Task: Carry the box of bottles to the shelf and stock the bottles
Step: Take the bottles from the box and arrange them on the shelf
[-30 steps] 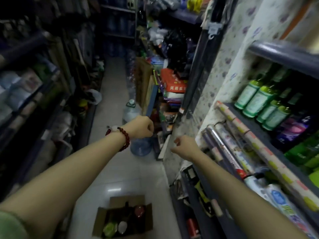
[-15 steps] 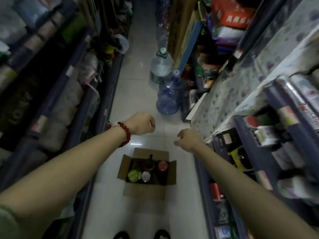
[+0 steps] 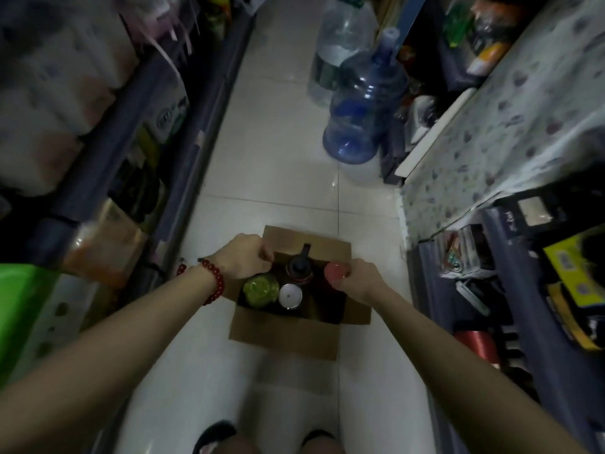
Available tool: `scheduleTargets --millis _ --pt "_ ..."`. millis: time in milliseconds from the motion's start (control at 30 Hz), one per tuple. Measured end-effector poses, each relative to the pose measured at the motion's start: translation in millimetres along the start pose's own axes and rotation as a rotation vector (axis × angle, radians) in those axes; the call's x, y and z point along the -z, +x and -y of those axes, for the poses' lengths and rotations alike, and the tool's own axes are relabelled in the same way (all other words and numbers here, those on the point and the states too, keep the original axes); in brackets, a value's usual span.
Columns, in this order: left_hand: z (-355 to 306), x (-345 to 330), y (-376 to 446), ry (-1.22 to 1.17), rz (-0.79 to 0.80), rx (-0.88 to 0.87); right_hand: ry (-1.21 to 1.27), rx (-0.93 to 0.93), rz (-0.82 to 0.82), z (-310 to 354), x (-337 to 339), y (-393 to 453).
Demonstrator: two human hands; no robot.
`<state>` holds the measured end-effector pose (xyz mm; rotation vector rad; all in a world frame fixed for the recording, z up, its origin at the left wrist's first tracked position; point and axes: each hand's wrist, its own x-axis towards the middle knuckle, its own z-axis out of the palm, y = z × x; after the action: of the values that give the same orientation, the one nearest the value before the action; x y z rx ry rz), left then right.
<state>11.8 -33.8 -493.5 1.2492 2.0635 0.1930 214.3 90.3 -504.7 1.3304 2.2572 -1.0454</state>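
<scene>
directly beneath both hands, box (image 3: 284,332)

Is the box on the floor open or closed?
Open. The cardboard box has its flaps spread out, and bottle tops show inside.

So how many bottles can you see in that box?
4: a green-topped bottle front left, a white cap beside it, a dark bottle behind, a red cap right. More may be hidden.
</scene>
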Motion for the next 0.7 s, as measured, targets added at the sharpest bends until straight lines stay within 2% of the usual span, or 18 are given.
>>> scheduleTargets --millis 167,267,367,567,700 --pt "48.7 -67.6 25.4 -0.079 -0.008 0.056 0.060 0.079 -0.030 -33.3 -53.2 48.8" --pt "69.5 -95.4 42.5 -0.145 -0.104 0.038 0.260 0.107 -0.095 -46.1 -78.1 73.5" --pt "85.4 -121.1 56.7 -0.232 -0.202 -0.047 0.423 0.147 -0.228 -58.9 -100.9 100.8" --pt "117.2 -176.0 79.6 -0.343 -0.363 -0.143 0.390 0.226 -0.625 -88.9 -137.9 145.7" --pt "136.9 -208.0 91.2 -0.429 -0.530 -0.210 0.435 0.172 -0.657 -104.2 -156.0 167.4"
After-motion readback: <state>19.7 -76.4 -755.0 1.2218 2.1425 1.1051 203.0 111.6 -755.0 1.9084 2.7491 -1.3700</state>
